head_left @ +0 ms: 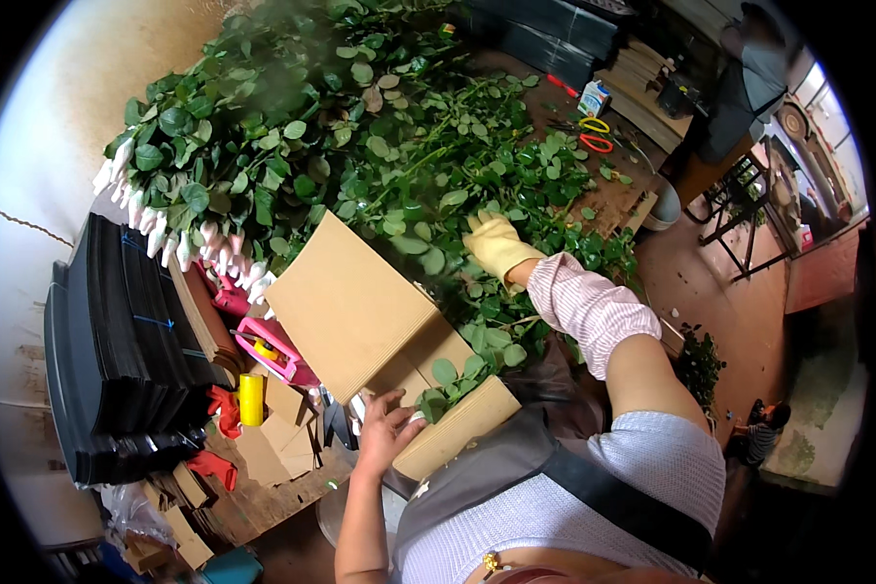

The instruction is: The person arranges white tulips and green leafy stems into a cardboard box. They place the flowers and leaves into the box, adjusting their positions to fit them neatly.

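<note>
My bare left hand (387, 423), fingers bent and apart, touches the lower left of a folded tan cardboard wrap (350, 302). A leafy sprig (453, 383) with a pale tip lies in its fold, beside that hand. My right hand (496, 248), in a pale yellow glove with a striped sleeve, reaches into a large heap of leafy stems (380, 146), fingers curved and slightly apart. White netted buds (156, 219) line the heap's left side.
Stacked black sheets (117, 341), a pink tool (273, 346), a yellow cylinder (253, 399) and red gloves (214, 469) are left. Scissors (594, 134), a carton (594, 97) and a bucket (660, 204) sit upper right. Another person (749, 88) stands beyond; another figure (759, 433) is lower right.
</note>
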A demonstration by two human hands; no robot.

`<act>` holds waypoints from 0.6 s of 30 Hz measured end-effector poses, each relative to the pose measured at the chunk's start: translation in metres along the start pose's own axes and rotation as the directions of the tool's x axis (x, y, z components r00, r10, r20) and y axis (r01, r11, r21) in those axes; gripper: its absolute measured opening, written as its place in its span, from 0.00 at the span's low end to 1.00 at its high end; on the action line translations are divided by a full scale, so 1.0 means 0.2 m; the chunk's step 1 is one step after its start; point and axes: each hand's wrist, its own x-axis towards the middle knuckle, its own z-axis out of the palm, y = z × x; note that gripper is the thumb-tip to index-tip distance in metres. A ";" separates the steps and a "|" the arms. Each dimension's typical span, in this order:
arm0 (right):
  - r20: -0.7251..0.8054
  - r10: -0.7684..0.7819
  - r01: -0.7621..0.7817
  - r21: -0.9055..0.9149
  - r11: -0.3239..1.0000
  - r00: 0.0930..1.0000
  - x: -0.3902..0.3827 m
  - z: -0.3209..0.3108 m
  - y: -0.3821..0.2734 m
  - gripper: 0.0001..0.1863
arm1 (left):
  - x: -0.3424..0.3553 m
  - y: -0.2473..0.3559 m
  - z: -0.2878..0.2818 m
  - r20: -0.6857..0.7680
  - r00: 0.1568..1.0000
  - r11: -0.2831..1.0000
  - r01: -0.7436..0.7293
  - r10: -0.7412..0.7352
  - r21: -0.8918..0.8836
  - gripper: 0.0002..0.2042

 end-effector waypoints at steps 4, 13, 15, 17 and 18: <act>0.256 -0.640 0.624 0.152 0.767 0.725 0.19 -0.66 -0.44 0.12 | -0.14 -0.01 0.00 -0.107 0.991 0.996 0.085 -0.085 -0.001 0.17; -0.268 -0.220 0.293 0.276 0.915 0.938 0.39 -1.17 0.04 0.19 | -0.10 -0.01 0.01 -0.102 0.995 0.995 -0.006 0.017 0.100 0.15; -0.292 -0.259 0.356 0.361 0.862 0.921 0.22 -1.39 -0.21 0.25 | -0.14 -0.01 -0.01 -0.138 0.990 0.991 -0.015 0.033 0.133 0.14; -0.260 -0.346 0.431 0.462 0.775 0.902 0.09 -1.39 -0.24 0.33 | -0.12 -0.01 -0.01 -0.157 0.985 0.987 -0.049 0.074 0.153 0.14; -0.186 -0.397 0.429 0.556 0.712 0.899 0.01 -1.39 -0.28 0.34 | -0.13 -0.01 -0.01 -0.164 0.982 0.984 -0.065 0.092 0.164 0.14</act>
